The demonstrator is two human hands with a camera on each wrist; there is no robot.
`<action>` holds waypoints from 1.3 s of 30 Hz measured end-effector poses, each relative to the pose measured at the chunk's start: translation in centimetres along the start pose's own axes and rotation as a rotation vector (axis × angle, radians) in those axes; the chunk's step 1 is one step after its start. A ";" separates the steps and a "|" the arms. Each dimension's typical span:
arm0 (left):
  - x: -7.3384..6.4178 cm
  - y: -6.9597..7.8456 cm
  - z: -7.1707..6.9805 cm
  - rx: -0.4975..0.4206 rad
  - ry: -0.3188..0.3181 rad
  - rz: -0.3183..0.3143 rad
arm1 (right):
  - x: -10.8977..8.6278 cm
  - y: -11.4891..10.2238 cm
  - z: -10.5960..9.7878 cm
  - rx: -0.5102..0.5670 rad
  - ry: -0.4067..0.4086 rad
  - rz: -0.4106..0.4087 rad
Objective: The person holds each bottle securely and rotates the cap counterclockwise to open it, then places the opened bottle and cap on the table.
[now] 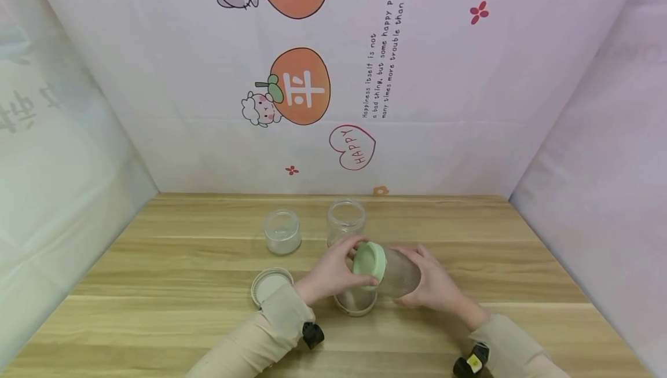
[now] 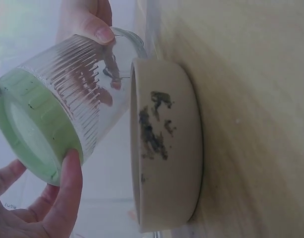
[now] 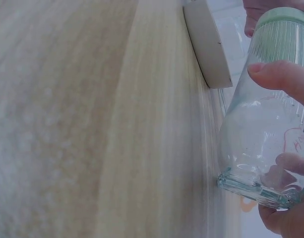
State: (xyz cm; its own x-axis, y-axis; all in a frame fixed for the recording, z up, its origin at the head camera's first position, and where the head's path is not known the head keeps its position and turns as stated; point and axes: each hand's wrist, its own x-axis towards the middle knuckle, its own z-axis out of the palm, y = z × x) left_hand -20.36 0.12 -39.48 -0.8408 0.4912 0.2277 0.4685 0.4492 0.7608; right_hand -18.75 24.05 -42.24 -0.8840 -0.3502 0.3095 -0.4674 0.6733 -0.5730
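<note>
A ribbed clear glass jar [image 1: 400, 272] is held tilted above the table, its green lid [image 1: 369, 265] facing left. With fingers and thumb spread around the rim, my left hand [image 1: 333, 271] grips that lid. My right hand [image 1: 435, 285] holds the glass body, thumb on one side and fingers on the other, near the thick base [image 3: 261, 191]. The lid sits on the jar's mouth. Under the jar, a round beige lid [image 1: 356, 304] rests on the table; dark smudges mark its side wall [image 2: 166, 163] in the left wrist view.
Another pale round lid [image 1: 271, 286] lies by my left forearm. Behind the hands stand a short clear jar [image 1: 282, 236] and a taller clear jar [image 1: 346, 219], the latter partly hidden by my left hand. A printed cloth [image 1: 427, 152] rises at the back edge of the wooden table [image 1: 172, 285].
</note>
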 end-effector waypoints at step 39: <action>-0.5 -0.9 -0.8 0.098 -0.152 0.346 | 0.0 -0.3 -0.1 -0.028 0.006 -0.023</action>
State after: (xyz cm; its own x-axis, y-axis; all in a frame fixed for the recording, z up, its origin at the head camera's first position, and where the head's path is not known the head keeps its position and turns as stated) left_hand -20.54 -1.11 -39.78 -0.5823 0.7279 0.3620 0.7470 0.3034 0.5916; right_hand -18.61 23.91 -42.01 -0.8732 -0.3617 0.3267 -0.4867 0.6834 -0.5441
